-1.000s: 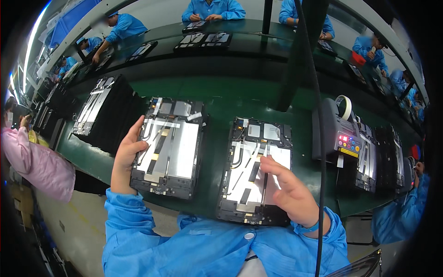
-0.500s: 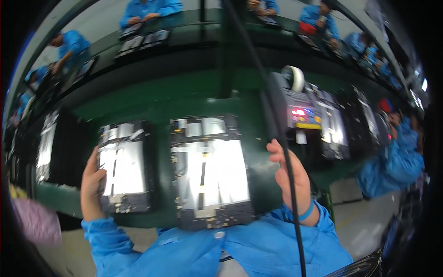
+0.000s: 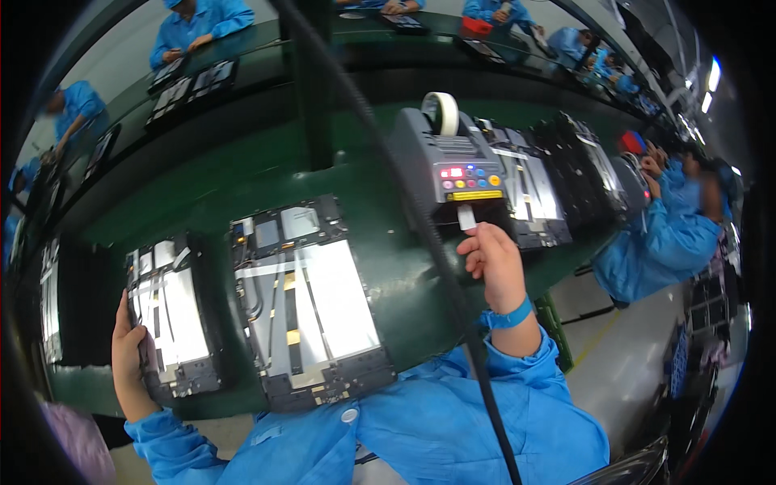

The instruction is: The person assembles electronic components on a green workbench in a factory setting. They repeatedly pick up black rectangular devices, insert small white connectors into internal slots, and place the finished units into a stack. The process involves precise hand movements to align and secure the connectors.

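My left hand grips the left edge of an opened tablet, thumb over its front and the other fingers partly hidden along the side. This tablet looks thick enough to be a stack. A second opened tablet lies flat in front of me, its silver battery, flat cables and dark circuit boards facing up; neither hand touches it. At the grey tape dispenser, my right hand pinches the end of a short whitish tape strip at the outlet. A tape roll sits on top of the dispenser.
More opened tablets stand right of the dispenser, others at the far left. A black cable hangs across the view before the green bench. Co-workers in blue sit to the right and across the bench.
My right hand has moved forward to the dispenser and taken the tape strip between its fingers. My left hand remains on the left tablet. The view has swung to the right.
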Motion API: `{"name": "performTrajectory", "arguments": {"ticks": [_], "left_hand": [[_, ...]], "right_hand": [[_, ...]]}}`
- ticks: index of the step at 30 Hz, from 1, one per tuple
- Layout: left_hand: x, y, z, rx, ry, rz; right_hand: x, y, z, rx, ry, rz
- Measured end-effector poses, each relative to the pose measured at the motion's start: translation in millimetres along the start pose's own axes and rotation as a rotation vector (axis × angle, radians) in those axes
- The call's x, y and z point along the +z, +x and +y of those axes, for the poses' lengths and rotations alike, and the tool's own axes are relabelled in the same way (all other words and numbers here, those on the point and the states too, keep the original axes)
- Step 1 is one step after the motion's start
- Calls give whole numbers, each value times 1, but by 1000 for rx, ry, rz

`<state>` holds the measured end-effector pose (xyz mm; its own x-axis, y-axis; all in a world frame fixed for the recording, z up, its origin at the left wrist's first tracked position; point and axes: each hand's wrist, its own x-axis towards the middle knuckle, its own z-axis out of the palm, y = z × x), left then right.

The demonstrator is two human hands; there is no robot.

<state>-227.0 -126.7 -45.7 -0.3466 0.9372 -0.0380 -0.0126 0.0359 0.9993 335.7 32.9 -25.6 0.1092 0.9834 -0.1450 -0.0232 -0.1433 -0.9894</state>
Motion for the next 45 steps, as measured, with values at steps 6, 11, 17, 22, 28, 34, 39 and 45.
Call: {"name": "performTrajectory", "arguments": {"ticks": [6,11,17,22,28,34,39,45], "left_hand": [[2,9,6,-53,139,94],[13,8,10,-48,195,184],[-1,11,7,-70,-27,119],[-2,14,-2,-27,-75,86],[-4,19,-10,13,50,128],[-4,19,0,13,216,125],[-28,24,-20,65,242,79],[-8,17,11,112,644,96]], "right_hand": [[-11,34,20,163,49,-2],[-17,36,28,188,191,-99],[-16,41,32,177,331,-124],[-17,45,46,175,335,-113],[-18,40,43,219,273,-92],[-10,35,39,247,397,-103],[0,31,27,252,426,-159],[-2,34,32,165,366,-84]]}}
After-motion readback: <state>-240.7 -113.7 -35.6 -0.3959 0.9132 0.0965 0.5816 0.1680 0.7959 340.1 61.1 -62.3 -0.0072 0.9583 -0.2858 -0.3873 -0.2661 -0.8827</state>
